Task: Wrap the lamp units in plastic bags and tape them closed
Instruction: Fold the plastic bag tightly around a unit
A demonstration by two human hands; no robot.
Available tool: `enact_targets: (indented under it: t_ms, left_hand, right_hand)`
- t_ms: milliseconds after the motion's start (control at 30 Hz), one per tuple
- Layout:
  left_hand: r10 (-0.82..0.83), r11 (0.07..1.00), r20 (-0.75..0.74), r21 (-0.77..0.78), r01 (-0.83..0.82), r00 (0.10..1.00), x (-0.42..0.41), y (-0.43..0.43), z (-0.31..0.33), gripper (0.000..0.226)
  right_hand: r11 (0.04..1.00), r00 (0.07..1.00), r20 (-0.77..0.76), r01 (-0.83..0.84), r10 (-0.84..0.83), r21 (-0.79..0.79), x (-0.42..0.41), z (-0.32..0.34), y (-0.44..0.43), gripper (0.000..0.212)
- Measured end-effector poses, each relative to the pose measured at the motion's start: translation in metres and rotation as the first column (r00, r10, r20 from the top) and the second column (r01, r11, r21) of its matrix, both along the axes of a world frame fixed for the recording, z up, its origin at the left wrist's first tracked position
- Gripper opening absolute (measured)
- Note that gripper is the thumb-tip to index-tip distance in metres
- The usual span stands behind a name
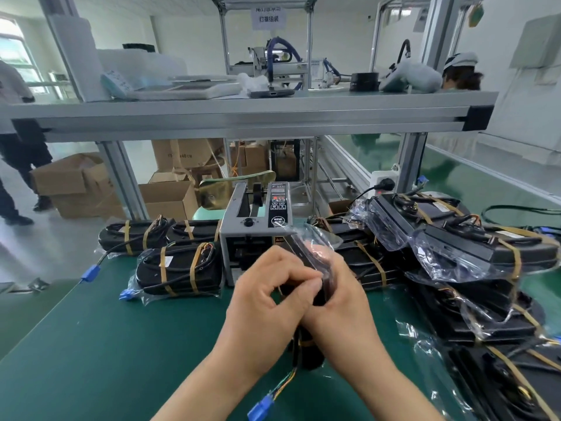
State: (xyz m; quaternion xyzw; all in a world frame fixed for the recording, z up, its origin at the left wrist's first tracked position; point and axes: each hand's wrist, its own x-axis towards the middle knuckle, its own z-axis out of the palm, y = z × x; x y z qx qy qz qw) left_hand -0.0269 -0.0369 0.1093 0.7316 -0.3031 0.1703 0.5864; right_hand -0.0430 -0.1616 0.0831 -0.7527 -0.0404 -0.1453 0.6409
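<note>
The black elongated lamp unit (303, 253), sheathed in a clear plastic bag (318, 235), stands tilted on end above the green counter (121, 344). Its blue wire connector (261, 406) trails below. Bagged, tape-banded units (179, 270) lie alongside.

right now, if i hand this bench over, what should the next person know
Hands: left grip and right grip both hold one bagged lamp unit upright over the green mat, pinching the plastic, in front of the tape dispenser. Its blue connector hangs below.
Done: taped units stacked left of the dispenser.
Left: tape this one closed; the right pile sits in loose bags, cannot tell if sealed.
</note>
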Motion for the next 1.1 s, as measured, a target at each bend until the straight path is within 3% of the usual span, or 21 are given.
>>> enact_targets:
  t_ms: [133, 267, 333, 367, 400, 467, 567, 667, 833, 933, 1100]
  left_hand:
    - [-0.006, 0.997, 0.043, -0.071, 0.009, 0.999, -0.008, 0.0, -0.01, 0.011]
    - [-0.065, 0.998, 0.116, -0.013, 0.068, 0.991, -0.017, -0.002, -0.011, 0.01]
    - [-0.058, 0.993, 0.053, -0.098, 0.063, 0.997, -0.015, 0.001, -0.011, 0.012]
    - [0.005, 0.982, -0.046, -0.188, -0.014, 0.999, -0.009, 0.005, -0.011, 0.014]
    - [0.102, 0.949, -0.197, -0.273, -0.155, 0.975, 0.001, 0.01, -0.011, 0.015]
    - [0.187, 0.836, -0.562, -0.34, -0.431, 0.806, 0.032, 0.023, -0.014, 0.016]
    - [0.053, 0.793, -0.867, -0.265, -0.548, 0.496, 0.076, 0.036, -0.025, 0.013]
    - [-0.029, 0.824, -0.927, -0.234, -0.516, 0.374, 0.096, 0.031, -0.035, 0.018]
    - [-0.08, 0.838, -0.957, -0.216, -0.501, 0.279, 0.114, 0.017, -0.033, 0.033]
    - [-0.119, 0.786, -0.957, -0.253, -0.565, 0.263, 0.12, 0.013, -0.032, 0.024]
    - [-0.13, 0.677, -0.951, -0.292, -0.676, 0.281, 0.123, 0.004, -0.033, 0.009]
  right_hand:
    - [0.999, 0.999, 0.017, 0.032, -0.033, 0.033, -0.011, -0.004, 0.003, 0.066]
    - [0.996, 1.0, -0.01, 0.023, -0.022, 0.087, -0.018, 0.002, 0.002, 0.086]
    - [0.996, 1.0, -0.017, 0.027, -0.026, 0.085, -0.018, 0.003, 0.0, 0.077]
    - [0.996, 0.999, -0.013, 0.04, -0.039, 0.078, -0.019, 0.002, -0.002, 0.067]
    - [0.995, 0.998, -0.017, 0.057, -0.056, 0.078, -0.021, 0.002, -0.002, 0.058]
    - [0.99, 0.996, -0.044, 0.08, -0.075, 0.118, -0.027, 0.002, -0.005, 0.05]
    - [0.984, 0.994, -0.009, 0.114, -0.113, 0.134, -0.034, 0.003, -0.008, 0.062]
    - [0.987, 0.995, -0.016, 0.103, -0.102, 0.122, -0.037, 0.003, -0.008, 0.073]
    - [0.983, 0.996, 0.002, 0.086, -0.087, 0.16, -0.037, 0.003, -0.005, 0.062]
    - [0.974, 0.995, 0.03, 0.092, -0.1, 0.207, -0.036, 0.004, -0.001, 0.04]
    - [0.958, 0.991, 0.023, 0.123, -0.133, 0.258, -0.035, -0.002, 0.001, 0.035]
